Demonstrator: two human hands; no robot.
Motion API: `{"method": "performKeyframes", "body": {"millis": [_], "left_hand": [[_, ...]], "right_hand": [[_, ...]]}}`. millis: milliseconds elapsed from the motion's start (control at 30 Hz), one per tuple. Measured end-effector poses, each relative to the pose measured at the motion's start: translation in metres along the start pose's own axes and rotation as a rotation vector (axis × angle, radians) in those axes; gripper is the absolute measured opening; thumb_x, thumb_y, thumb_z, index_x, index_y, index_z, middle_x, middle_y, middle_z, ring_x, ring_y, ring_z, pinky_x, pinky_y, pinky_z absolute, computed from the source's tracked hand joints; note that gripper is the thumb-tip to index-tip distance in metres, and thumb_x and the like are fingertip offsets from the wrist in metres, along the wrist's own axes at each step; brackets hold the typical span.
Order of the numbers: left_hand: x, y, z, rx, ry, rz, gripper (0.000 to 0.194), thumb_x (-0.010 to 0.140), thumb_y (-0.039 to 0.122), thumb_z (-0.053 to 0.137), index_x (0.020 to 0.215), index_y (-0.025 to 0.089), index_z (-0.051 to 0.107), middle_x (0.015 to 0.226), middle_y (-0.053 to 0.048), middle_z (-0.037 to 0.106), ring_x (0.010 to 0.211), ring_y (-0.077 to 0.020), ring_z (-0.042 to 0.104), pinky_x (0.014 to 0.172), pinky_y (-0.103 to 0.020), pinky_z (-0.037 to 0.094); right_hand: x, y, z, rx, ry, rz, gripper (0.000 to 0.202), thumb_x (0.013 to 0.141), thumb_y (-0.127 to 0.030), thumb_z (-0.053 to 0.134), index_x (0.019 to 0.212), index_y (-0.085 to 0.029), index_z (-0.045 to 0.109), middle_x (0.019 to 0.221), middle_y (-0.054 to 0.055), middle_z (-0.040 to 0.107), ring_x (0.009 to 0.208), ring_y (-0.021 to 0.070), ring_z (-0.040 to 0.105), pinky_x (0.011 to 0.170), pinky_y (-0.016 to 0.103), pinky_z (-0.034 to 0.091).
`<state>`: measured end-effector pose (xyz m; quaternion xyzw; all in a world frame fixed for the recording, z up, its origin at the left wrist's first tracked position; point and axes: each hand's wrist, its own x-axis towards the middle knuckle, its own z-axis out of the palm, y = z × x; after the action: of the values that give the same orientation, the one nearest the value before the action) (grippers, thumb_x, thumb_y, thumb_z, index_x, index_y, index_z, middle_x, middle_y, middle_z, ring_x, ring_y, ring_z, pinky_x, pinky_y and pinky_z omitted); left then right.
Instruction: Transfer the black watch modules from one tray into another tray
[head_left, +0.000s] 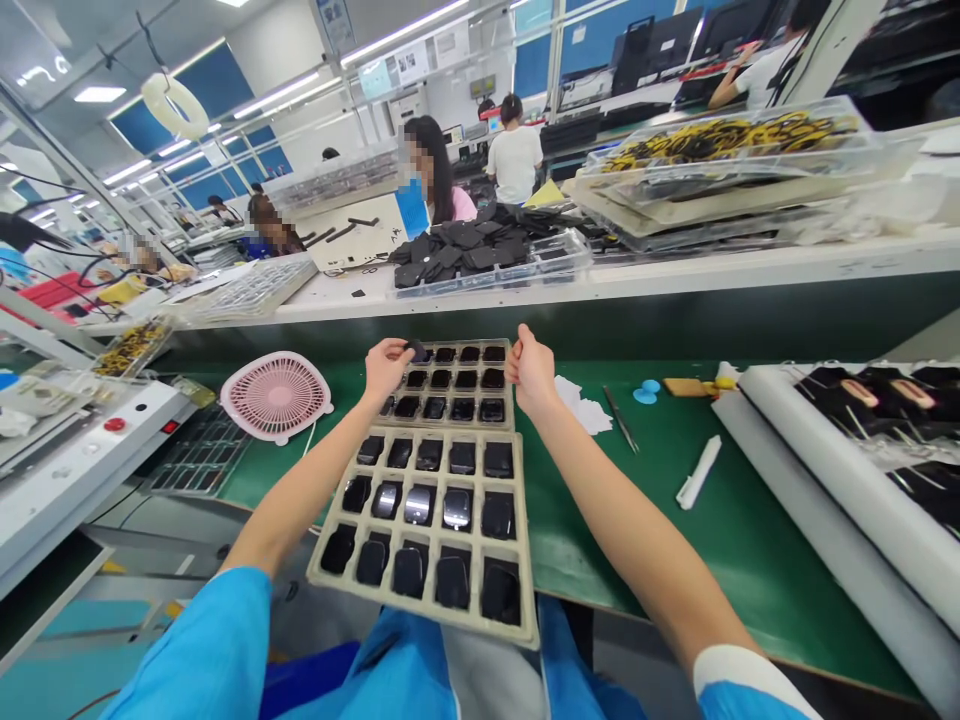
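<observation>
Two beige trays with compartments lie end to end; the near tray (521, 540) overhangs the table's front edge, and the far tray (512, 400) rests behind it. Dark glossy pieces fill their compartments. At the far tray's back left corner, my left hand (386, 368) pinches a small black piece (415, 350) between thumb and fingers. My right hand (534, 368) is closed beside the far tray's back right edge; what its fingers hold, if anything, is too small to make out.
A pink fan (276, 396) stands left of the trays. Right of them lie white paper (581, 405), tweezers (620, 420) and a white pen-like tool (699, 472). The shelf (315, 312) behind carries black pieces (465, 245). Other people sit beyond.
</observation>
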<state>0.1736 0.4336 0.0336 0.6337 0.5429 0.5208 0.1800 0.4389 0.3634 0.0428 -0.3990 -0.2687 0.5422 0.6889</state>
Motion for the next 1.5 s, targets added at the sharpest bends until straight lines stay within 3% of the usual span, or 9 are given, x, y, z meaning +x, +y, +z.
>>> {"method": "performKeyframes", "body": {"millis": [133,300,567,700,867,1067,1200,1367,1500], "left_hand": [[0.053,-0.041,-0.009,0.339,-0.024,-0.083,0.027,0.085,0.026,0.070,0.109,0.014,0.077,0.089,-0.012,0.079,0.092,-0.0276,0.075,0.090,-0.038,0.055],[0.071,-0.060,-0.004,0.500,-0.164,-0.096,0.022,0.082,0.021,0.067,0.099,0.015,0.080,0.094,-0.017,0.079,0.102,-0.0326,0.075,0.097,-0.041,0.055],[0.064,-0.065,-0.014,0.521,-0.209,-0.022,0.039,0.082,0.032,0.062,0.112,0.012,0.078,0.097,-0.018,0.074,0.112,-0.0357,0.069,0.105,-0.047,0.052],[0.042,-0.075,-0.043,0.447,-0.187,-0.012,0.053,0.086,0.045,0.057,0.125,0.012,0.072,0.104,-0.016,0.075,0.099,-0.0305,0.071,0.099,-0.043,0.055],[-0.007,-0.121,-0.085,0.263,-0.222,-0.128,0.049,0.081,0.062,0.058,0.104,0.022,0.074,0.089,-0.008,0.078,0.088,-0.0305,0.073,0.086,-0.041,0.057],[-0.036,-0.151,-0.088,0.090,-0.206,-0.165,0.055,0.080,0.072,0.056,0.100,0.024,0.076,0.102,-0.010,0.081,0.104,-0.0349,0.074,0.096,-0.043,0.055],[-0.036,-0.153,-0.085,0.036,-0.119,-0.199,0.060,0.083,0.076,0.051,0.095,0.022,0.075,0.079,-0.006,0.074,0.074,-0.0289,0.068,0.077,-0.039,0.054],[-0.038,-0.156,-0.085,-0.080,-0.051,-0.215,0.061,0.085,0.075,0.051,0.092,0.019,0.074,0.073,-0.003,0.067,0.061,-0.0215,0.060,0.066,-0.035,0.049],[-0.040,-0.155,-0.084,-0.063,-0.050,-0.224,0.058,0.089,0.071,0.051,0.090,0.019,0.075,0.072,-0.004,0.068,0.061,-0.0216,0.060,0.064,-0.034,0.048]], "right_hand": [[-0.005,-0.008,0.004,0.058,-0.032,0.000,0.057,0.102,-0.052,0.058,0.063,-0.024,0.027,0.049,-0.009,0.022,0.044,0.0068,0.016,0.041,0.024,0.012],[-0.007,-0.006,0.007,0.021,-0.077,-0.002,0.062,0.093,-0.064,0.065,0.064,-0.025,0.028,0.049,-0.008,0.025,0.043,0.0069,0.017,0.041,0.024,0.011],[-0.017,-0.014,0.011,-0.091,-0.168,-0.085,0.073,0.079,-0.077,0.073,0.059,-0.023,0.029,0.052,-0.005,0.024,0.048,0.0081,0.018,0.049,0.029,0.011],[-0.046,-0.029,0.015,-0.214,-0.216,-0.186,0.079,0.079,-0.083,0.070,0.055,-0.021,0.026,0.052,-0.003,0.023,0.049,0.0095,0.019,0.051,0.030,0.012],[-0.064,-0.084,0.011,-0.359,-0.073,-0.481,0.074,0.092,-0.082,0.052,0.055,-0.022,0.030,0.054,0.001,0.032,0.052,0.0139,0.027,0.051,0.032,0.021],[0.010,-0.221,0.025,-1.044,0.248,-0.918,0.063,0.106,-0.069,0.037,0.065,-0.023,0.049,0.068,0.008,0.057,0.078,0.0252,0.059,0.076,0.036,0.047],[0.084,-0.297,0.022,-1.433,0.472,-0.791,0.053,0.111,-0.049,0.037,0.098,-0.013,0.073,0.112,0.025,0.074,0.116,0.0347,0.066,0.104,0.046,0.047],[0.132,-0.326,-0.006,-1.587,0.496,-0.555,0.059,0.113,-0.034,0.032,0.148,0.009,0.051,0.152,0.041,0.050,0.144,0.0396,0.051,0.121,0.054,0.036],[0.132,-0.323,-0.020,-1.644,0.433,-0.501,0.061,0.112,-0.036,0.037,0.148,0.013,0.048,0.149,0.045,0.051,0.142,0.0404,0.053,0.119,0.056,0.038]]}}
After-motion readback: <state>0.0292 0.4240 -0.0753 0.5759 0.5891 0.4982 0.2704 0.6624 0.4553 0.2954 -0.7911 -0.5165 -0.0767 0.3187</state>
